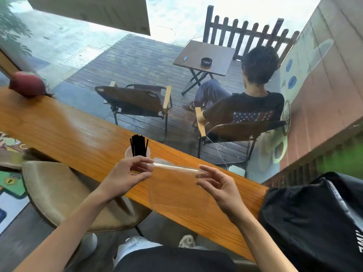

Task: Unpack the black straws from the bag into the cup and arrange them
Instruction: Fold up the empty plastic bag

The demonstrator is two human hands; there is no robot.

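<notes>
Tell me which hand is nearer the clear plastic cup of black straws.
Left. The left hand is just in front of the clear plastic cup, overlapping it; the right hand is off to its right.

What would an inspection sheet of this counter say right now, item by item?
Surface: long wooden counter along a window.
Job's things: black straws stand upright in the clear cup; the clear plastic bag looks empty, held above the counter.
Clutter: black fabric bag on the counter's right end; red round object at the far left.
Hands: left hand pinches the bag's left top corner; right hand holds its right edge with loosely curled fingers.
Cables: nothing seen on the counter.
Surroundings: padded stool below; outside, a seated person, folding chairs and a small table.
</notes>
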